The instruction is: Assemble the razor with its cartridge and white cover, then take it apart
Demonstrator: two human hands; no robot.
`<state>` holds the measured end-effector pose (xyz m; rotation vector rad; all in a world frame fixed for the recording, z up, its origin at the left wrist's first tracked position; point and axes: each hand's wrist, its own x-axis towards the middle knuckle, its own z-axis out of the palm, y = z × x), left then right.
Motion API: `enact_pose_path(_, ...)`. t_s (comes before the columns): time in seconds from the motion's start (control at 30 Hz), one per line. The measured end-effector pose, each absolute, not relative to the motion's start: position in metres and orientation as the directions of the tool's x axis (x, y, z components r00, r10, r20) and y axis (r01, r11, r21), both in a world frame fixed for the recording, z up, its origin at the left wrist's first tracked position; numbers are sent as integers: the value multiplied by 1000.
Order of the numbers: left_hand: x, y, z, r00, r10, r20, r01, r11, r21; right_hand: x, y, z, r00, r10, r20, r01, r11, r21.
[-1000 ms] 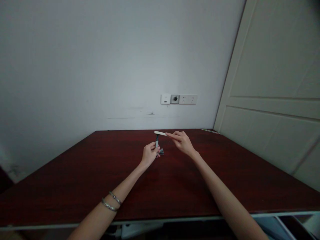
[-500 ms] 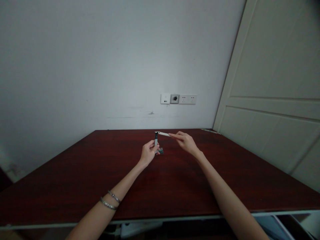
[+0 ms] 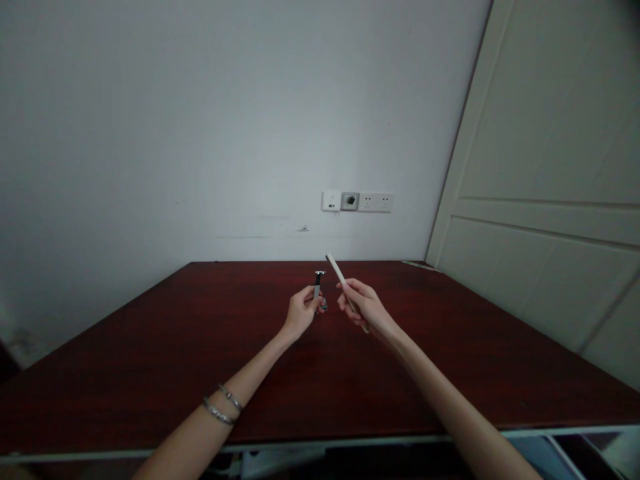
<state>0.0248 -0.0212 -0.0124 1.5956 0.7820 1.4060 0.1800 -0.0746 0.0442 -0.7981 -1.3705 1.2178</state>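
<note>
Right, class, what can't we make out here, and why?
Head view: part of the grey-handled tool, covered by the left hand.
Head view: part of the white stick, covered by the right hand.
Head view: the greenish item, too small to identify, partly behind the left hand.
Head view: the full pale panel, cut off by the right edge.

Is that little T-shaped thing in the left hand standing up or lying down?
Upright: the left hand holds the T-shaped tool by its grey handle, with the crossbar on top.
</note>
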Motion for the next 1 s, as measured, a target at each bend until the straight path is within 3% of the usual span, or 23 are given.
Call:
enact_pose_path(0.3, 22, -23, -10, 201, 847, 492, -92, -484, 870, 155, -104, 16, -243, 958, 152, -340, 63, -938)
enact_pose_path(0.5, 23, -25, -13, 234, 857, 460, -93, -451, 888, 150, -104, 32, -172, 955, 243, -442, 146, -885)
enact_pose_path(0.73, 22, -24, -9, 206, 838, 505, -102, -495, 863, 140, -114, 12, -226, 964, 142, -428, 33, -903)
enact_pose_path(1.0, 22, -26, -15, 265, 837, 478, -104, -468, 877, 143, -109, 21, -147, 962, 232, -504, 129, -854)
